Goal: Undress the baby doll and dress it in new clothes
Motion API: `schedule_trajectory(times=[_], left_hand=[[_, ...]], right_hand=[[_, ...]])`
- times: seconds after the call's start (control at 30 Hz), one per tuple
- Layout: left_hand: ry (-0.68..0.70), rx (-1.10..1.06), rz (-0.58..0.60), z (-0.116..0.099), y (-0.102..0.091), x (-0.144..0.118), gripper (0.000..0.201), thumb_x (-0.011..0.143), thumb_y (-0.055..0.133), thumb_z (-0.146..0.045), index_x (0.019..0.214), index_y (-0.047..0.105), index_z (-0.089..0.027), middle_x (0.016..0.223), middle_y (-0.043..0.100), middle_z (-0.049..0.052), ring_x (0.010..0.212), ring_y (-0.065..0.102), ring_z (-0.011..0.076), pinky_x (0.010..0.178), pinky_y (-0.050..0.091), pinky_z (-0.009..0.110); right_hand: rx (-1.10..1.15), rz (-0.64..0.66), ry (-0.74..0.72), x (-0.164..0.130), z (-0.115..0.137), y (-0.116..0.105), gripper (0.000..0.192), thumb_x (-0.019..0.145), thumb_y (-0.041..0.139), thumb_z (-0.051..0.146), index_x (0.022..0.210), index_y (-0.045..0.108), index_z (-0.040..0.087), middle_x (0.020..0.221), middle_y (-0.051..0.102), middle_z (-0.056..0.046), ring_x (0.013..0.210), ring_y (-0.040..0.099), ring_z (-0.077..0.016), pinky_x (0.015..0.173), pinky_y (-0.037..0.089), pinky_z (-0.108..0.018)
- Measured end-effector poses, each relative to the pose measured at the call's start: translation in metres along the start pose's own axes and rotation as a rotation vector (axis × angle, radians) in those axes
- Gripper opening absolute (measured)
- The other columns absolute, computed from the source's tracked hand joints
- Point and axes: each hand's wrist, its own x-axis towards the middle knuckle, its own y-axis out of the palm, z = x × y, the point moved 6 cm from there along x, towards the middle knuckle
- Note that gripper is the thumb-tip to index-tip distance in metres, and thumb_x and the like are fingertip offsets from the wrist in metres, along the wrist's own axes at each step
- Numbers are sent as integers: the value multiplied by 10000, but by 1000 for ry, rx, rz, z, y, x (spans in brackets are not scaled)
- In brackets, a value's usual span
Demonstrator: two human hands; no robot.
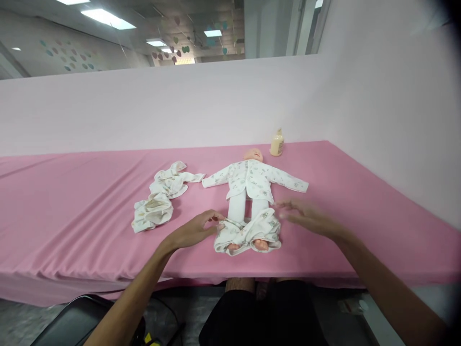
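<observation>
lying face up on the pink surface [72, 192], the doll [250, 185] has trousers [248, 233] bunched at its feet, near edge. left hand [196, 230] pinches the waistband, grip closed on trousers. right hand [309, 216] hovers just right, fingers spread, grip open. spare clothes [162, 197] lie left; bottle [277, 142] far.

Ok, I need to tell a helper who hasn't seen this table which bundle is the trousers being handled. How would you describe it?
On the long pink-covered table, find the baby doll lying on its back in a white printed top. The white printed trousers are bunched around its bare feet at the near edge, with the left hand gripping their waistband. Unlike the loose crumpled white garments to the left, they are on the doll.
</observation>
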Motion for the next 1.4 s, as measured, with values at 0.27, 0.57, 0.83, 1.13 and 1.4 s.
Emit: schedule_trajectory(times=[0.27, 0.57, 0.83, 1.13, 1.4], left_hand=[[21, -94, 237, -2, 8, 32, 420, 870, 523, -574, 1041, 577, -195, 958, 594, 43, 842, 529, 172, 708, 407, 270], [171, 21, 347, -4, 15, 33, 302, 863, 564, -474, 852, 575, -172, 896, 511, 24, 765, 437, 139, 661, 357, 251], [186, -321, -12, -2, -3, 43, 355, 918, 477, -539, 924, 555, -192, 966, 552, 40, 854, 502, 151, 765, 433, 278], [152, -178, -606, 11, -7, 93, 319, 964, 389, -486, 830, 438, -200, 754, 491, -6, 690, 438, 137, 658, 353, 276], [170, -63, -633, 17, -6, 111, 342, 975, 360, -478, 777, 409, -203, 784, 526, 12, 765, 470, 168, 718, 353, 293]], right_hand=[[-240, 150, 36, 62, 24, 17, 350, 865, 532, 541, 848, 648, 211, 820, 635, -27, 720, 530, -170, 605, 372, -289], [-178, 611, 71, 48, 24, 21, 233, 796, 610, 321, 973, 691, 192, 940, 669, -39, 819, 571, -162, 652, 405, -242], [-98, 503, 36, 45, 20, 16, 185, 822, 578, 360, 806, 649, 189, 776, 574, 2, 677, 448, -128, 595, 325, -259], [-50, -414, -56, 84, -29, -7, 375, 859, 494, 571, 766, 502, 208, 692, 481, 20, 654, 419, -148, 614, 330, -291], [86, -372, -31, 76, -44, 6, 415, 874, 495, 600, 726, 467, 213, 665, 431, 30, 629, 394, -140, 592, 329, -288]])
